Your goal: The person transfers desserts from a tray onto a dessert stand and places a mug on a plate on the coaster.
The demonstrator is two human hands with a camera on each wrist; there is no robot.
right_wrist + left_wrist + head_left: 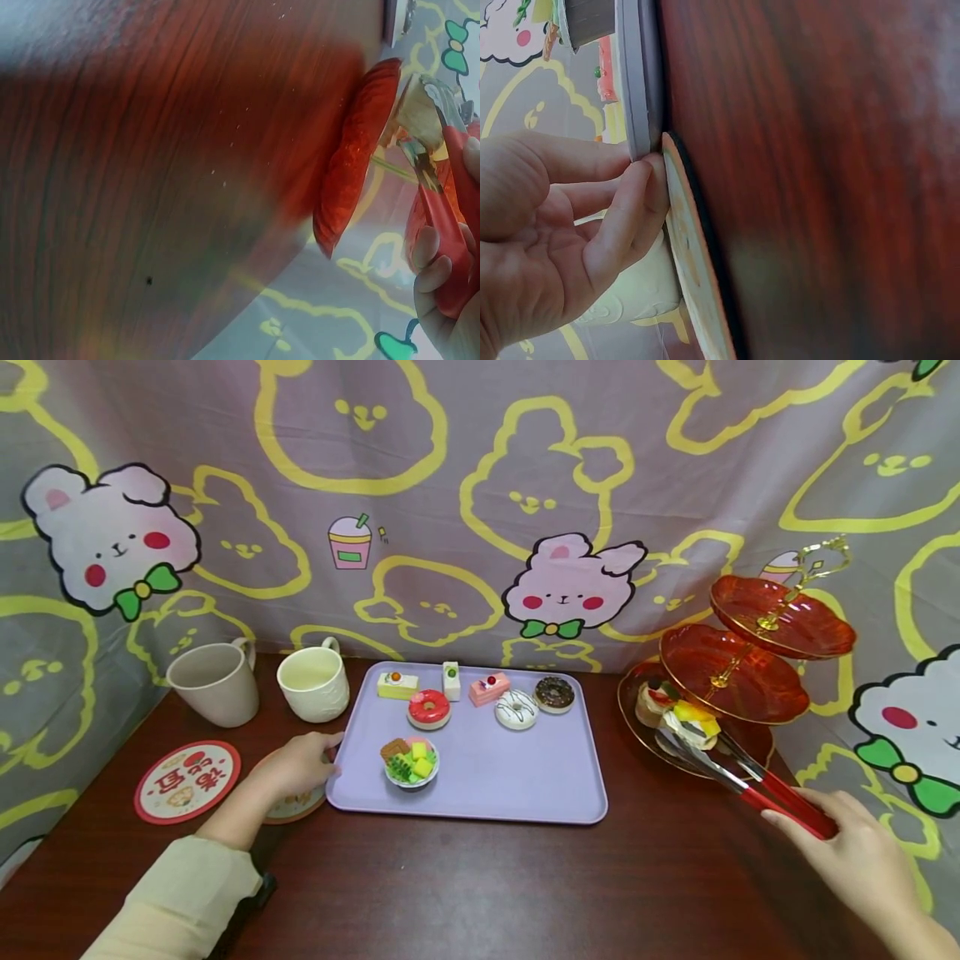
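While the bench (480, 893) carries the whole spread, take the lilac tray (517, 777) as your landmark. To the tray's right rises the red tiered stand (750, 689), perhaps set there so you can reach it without crossing the tray. Also right of the tray, the red-handled tongs (795, 802) slant in over the stand's bottom tier; their length probably lets you work beneath the overhanging tiers without knocking them. Your right grip (862, 852) is wrapped round the tongs' handles. Your left grip (296, 766) pinches the tray's left rim, likely to steady it. Left of the tray, by its far corner, stand the grey mug (225, 693) and the cream mug (318, 702), presumably back from your reach. Nearer you, left of the tray, lie the red-rimmed coaster (187, 781) and, just beside the tray, the orange-rimmed coaster (288, 814), partly hidden by your left grip. The salad bowl (411, 783) sits on the tray's near left part. Right of the tray, on the bottom tier, the yellow-topped dessert (693, 727) is between the tongs' tips, beside a red-topped dessert (651, 703); whether it is lifted, you cannot tell. Toward the tray's far edge sit the red doughnut (420, 714), the white doughnut (510, 717), the chocolate doughnut (546, 697) and, smallest, the yellow cake slice (397, 691), the white cake slice (451, 685) and the pink cake slice (489, 692), seemingly grouped apart from the bowl.
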